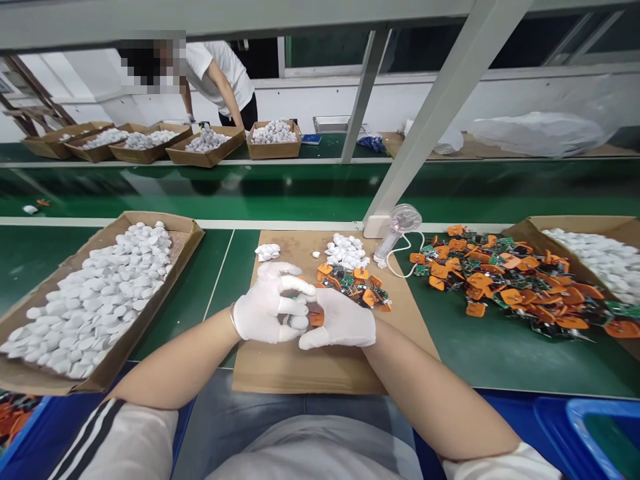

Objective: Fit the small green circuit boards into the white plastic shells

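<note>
Both my hands wear white gloves and meet above a brown cardboard sheet [280,373]. My left hand [270,303] has its fingers curled and pinches a small white rounded piece [299,323] near the thumb. Facing it, my right hand [345,320] is closed around an orange part [316,319], mostly hidden by the fingers. Just beyond the hands lies a small heap of orange parts with green circuit boards [357,283]. Behind that heap is a pile of white pieces [346,252], with a smaller white clump [267,252] to its left.
A cardboard tray of white pieces [100,293] stands left; another white-filled box [600,260] is right. A large heap of orange parts [500,277] covers the right bench. A small clear fan [403,223] stands by a slanted post [440,107]. A person [220,80] works behind several boxes.
</note>
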Demonstrator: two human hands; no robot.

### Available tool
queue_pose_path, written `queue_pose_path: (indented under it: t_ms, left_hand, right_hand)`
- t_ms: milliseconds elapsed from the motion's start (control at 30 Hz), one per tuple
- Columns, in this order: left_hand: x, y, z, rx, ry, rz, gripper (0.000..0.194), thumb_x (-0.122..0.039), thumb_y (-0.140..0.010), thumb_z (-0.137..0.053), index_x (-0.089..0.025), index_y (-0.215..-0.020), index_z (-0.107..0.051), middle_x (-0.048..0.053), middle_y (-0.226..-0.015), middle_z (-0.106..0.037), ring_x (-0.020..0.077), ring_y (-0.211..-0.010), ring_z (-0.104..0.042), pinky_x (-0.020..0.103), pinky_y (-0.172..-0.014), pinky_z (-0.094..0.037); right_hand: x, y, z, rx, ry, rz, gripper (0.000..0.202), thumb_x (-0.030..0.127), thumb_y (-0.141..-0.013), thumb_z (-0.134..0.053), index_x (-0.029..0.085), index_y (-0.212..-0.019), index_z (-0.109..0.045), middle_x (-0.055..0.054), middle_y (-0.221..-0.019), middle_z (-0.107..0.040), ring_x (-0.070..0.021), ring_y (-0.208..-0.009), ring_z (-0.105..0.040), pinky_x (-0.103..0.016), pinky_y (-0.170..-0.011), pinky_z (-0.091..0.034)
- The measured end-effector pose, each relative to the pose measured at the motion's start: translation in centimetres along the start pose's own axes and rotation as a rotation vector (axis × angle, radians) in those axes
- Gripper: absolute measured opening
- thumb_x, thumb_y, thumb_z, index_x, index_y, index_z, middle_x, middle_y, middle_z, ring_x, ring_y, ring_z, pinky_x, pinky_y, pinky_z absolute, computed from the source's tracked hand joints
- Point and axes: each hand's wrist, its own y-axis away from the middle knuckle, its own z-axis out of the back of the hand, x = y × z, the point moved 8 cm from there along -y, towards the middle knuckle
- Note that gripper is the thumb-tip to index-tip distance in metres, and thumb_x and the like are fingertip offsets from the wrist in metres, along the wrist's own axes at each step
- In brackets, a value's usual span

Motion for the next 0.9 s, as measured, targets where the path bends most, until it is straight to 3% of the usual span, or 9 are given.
queue_pose_path:
  t_ms: [167, 267, 400, 567, 700, 900]
  left_hand:
    - [-0.9, -0.4, -0.3, 0.002, -0.014, 0.001, 0.014, -0.034, -0.07, -0.073, -0.024, -0.066, -0.063, 0.003, -0.097, -0.073, 0.0257, -0.099, -0.056, 0.041, -0.08, -0.044]
    - [-0.8, -0.3, -0.7, 0.064, -0.033, 0.049, 0.013, -0.032, -0.07, -0.072, -0.024, -0.065, -0.063, 0.001, -0.097, -0.073, 0.0259, -0.103, -0.056, 0.041, -0.082, -0.042]
    - [-0.4, 0.1, -1.1, 0.12, -0.062, 0.093, 0.011, -0.034, -0.07, -0.07, -0.024, -0.066, -0.065, 0.001, -0.099, -0.073, 0.0258, -0.104, -0.055, 0.042, -0.084, -0.041]
    - [-0.5, 0.1, -0.9, 0.098, -0.044, 0.058, 0.004, -0.026, -0.067, -0.068, -0.025, -0.07, -0.065, 0.001, -0.103, -0.071, 0.0263, -0.107, -0.054, 0.042, -0.085, -0.041]
    - [-0.2, 0.1, -0.8, 0.075, -0.007, 0.074, 0.012, -0.034, -0.071, -0.069, -0.024, -0.075, -0.064, 0.004, -0.108, -0.069, 0.0268, -0.109, -0.054, 0.044, -0.089, -0.042]
    - [0.9, 0.2, 0.2, -0.069, 0.036, 0.159, 0.026, -0.044, -0.078, -0.07, -0.023, -0.087, -0.057, 0.007, -0.107, -0.066, 0.0229, -0.101, -0.059, 0.043, -0.091, -0.047]
  right_hand:
    - [-1.0, 0.3, 0.0, -0.087, 0.031, -0.079, 0.019, 0.027, -0.067, -0.073, 0.016, -0.068, -0.058, 0.003, -0.067, -0.056, -0.0145, -0.068, -0.052, -0.028, -0.068, -0.043]
    - [-1.1, 0.3, -0.1, -0.114, 0.046, -0.094, 0.019, 0.026, -0.064, -0.074, 0.016, -0.067, -0.058, 0.004, -0.065, -0.054, -0.0125, -0.064, -0.048, -0.026, -0.062, -0.04]
    - [-0.2, 0.2, -0.5, -0.069, 0.025, -0.063, 0.018, 0.022, -0.063, -0.071, 0.017, -0.065, -0.054, 0.005, -0.063, -0.052, -0.0114, -0.062, -0.046, -0.025, -0.06, -0.038]
    - [0.0, 0.1, 0.0, -0.084, 0.102, -0.075, 0.017, 0.022, -0.065, -0.068, 0.018, -0.062, -0.051, 0.006, -0.061, -0.05, -0.0117, -0.063, -0.045, -0.027, -0.063, -0.039]
    - [-0.4, 0.1, -0.1, -0.046, 0.063, -0.074, 0.025, 0.026, -0.065, -0.073, 0.018, -0.061, -0.05, 0.006, -0.061, -0.051, -0.012, -0.064, -0.047, -0.027, -0.066, -0.041]
    - [-0.3, 0.3, 0.9, -0.154, -0.078, -0.101, 0.02, 0.027, -0.066, -0.075, 0.016, -0.067, -0.058, 0.003, -0.061, -0.059, -0.0129, -0.061, -0.052, -0.028, -0.065, -0.043]
